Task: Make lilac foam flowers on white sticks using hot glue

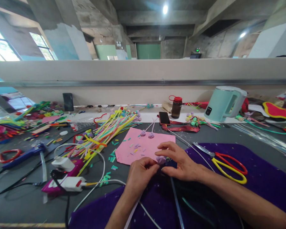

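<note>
My left hand [143, 175] is closed in a pinch at the edge of a small light-purple fuzzy flower [161, 159]. My right hand [182, 162] curves over the flower from the other side, thumb and fingers apart, with the fingertips beside it. Part of the flower is hidden by the fingers. Just beyond lies a pink sheet [124, 148] strewn with short cut pieces. Two similar purple flowers, a left one [143, 133] and a right one [151, 135], rest near its far edge, their stems pointing away. A clear glue stick [177, 203] seems to extend below my right hand.
Scissors [225, 162] with red and yellow handles lie on purple cloth [259, 171] at right. Left are a bundle of fuzzy stems [112, 127], a power strip [47, 187] with cables and a blue glue gun [26, 156]. A phone [164, 118], bottle [176, 108] and kettle [222, 103] stand behind.
</note>
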The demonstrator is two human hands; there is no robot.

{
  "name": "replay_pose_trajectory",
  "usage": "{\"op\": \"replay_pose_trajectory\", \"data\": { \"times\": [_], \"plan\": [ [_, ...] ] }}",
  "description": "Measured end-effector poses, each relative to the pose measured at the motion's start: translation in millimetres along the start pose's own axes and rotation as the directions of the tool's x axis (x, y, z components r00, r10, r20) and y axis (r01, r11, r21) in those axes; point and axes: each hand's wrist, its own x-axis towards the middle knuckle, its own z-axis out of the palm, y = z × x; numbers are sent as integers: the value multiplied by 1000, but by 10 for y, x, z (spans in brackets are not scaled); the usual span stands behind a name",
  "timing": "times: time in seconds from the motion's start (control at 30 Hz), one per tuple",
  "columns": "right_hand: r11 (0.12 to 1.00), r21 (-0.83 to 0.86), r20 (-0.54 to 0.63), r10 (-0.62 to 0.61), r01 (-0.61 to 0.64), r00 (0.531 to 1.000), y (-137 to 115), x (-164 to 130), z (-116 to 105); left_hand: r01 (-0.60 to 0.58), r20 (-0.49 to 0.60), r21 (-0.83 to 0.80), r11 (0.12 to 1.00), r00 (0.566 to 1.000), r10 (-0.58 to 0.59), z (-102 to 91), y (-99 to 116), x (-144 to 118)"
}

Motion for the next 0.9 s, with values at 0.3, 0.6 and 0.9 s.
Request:
{"op": "replay_pose_trajectory", "data": {
  "times": [0.3, 0.6, 0.9],
  "plan": [
    [999, -26, 90, 27, -24, 996, 16, -17, 0, 3, 24, 115, 993, 1000, -6, 33, -1, -4],
    [992, 113, -47, 65, -59, 997, -15, -12, -22, 26, -14, -179, 984, 999, -29, 0, -30, 14],
    [694, 553, 119, 483, -462, 868, -83, 77, 114, 161, 26, -719, 676, 978, -206, -92, -46, 0]
  ]
}}
